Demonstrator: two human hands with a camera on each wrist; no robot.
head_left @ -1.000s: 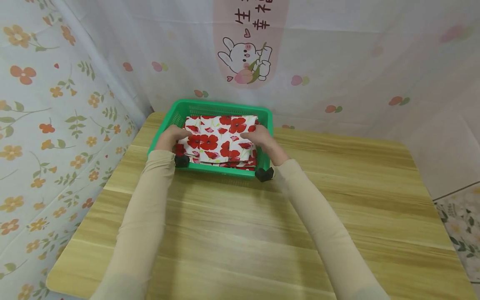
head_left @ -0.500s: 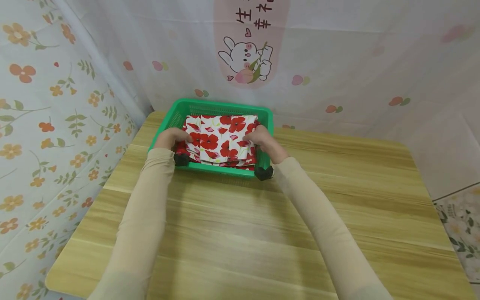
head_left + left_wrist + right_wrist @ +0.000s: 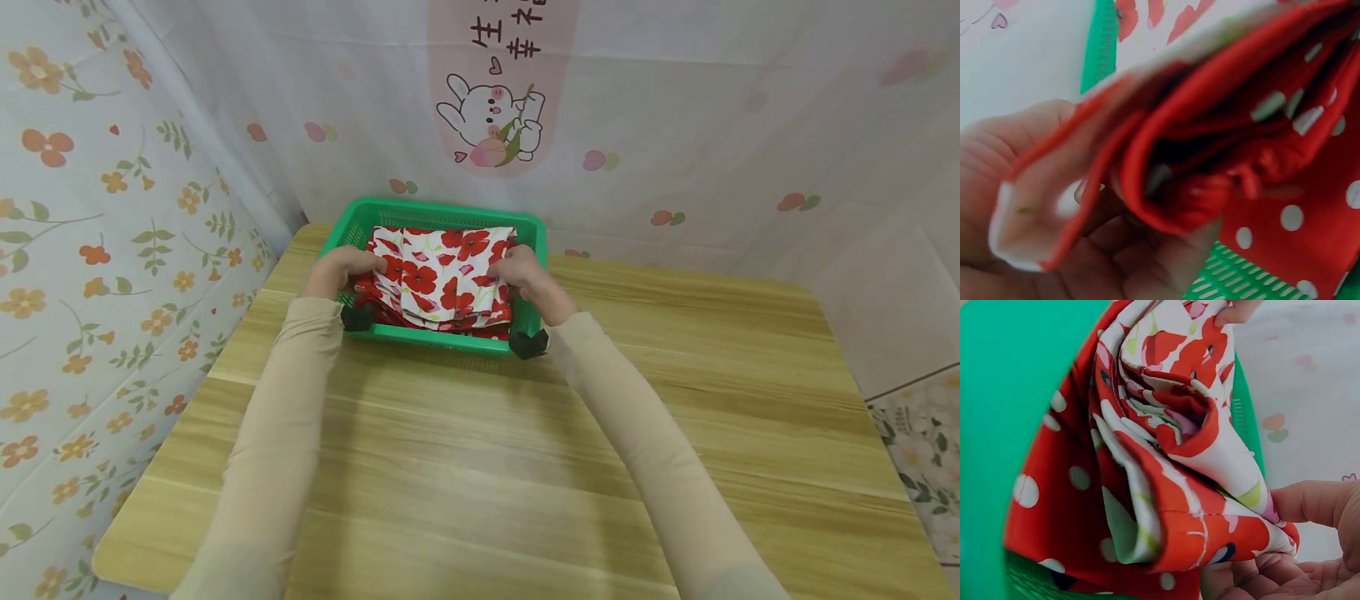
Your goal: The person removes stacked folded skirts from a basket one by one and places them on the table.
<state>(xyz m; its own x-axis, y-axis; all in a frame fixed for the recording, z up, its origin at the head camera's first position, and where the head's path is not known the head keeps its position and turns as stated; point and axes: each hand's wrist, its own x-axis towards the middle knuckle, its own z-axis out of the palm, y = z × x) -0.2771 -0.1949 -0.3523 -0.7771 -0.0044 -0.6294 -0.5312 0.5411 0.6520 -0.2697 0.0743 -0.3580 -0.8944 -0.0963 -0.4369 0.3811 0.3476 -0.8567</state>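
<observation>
A folded cloth (image 3: 438, 275) with red poppies on white lies across the green basket (image 3: 442, 340), lifted a little at both sides and sagging at its near edge. My left hand (image 3: 337, 268) grips its left side, thumb on top and fingers beneath; in the left wrist view the fingers (image 3: 1129, 262) curl under thick red layers. Its right side is pinched by my right hand (image 3: 527, 275); the right wrist view shows the thumb (image 3: 1310, 501) above the folds. Beneath it in the basket is a red cloth (image 3: 1069, 487) with white dots.
The basket stands at the back left of a wooden table (image 3: 465, 467), close to a white printed curtain (image 3: 675, 133). A flowered curtain (image 3: 90, 275) hangs along the left. Black wrist-worn pieces (image 3: 528, 344) hang near the basket's front rim.
The folded cloth has risen slightly at its sides, and its front edge now bends into a curve with more layers showing. My left hand has shifted a little up and left.
</observation>
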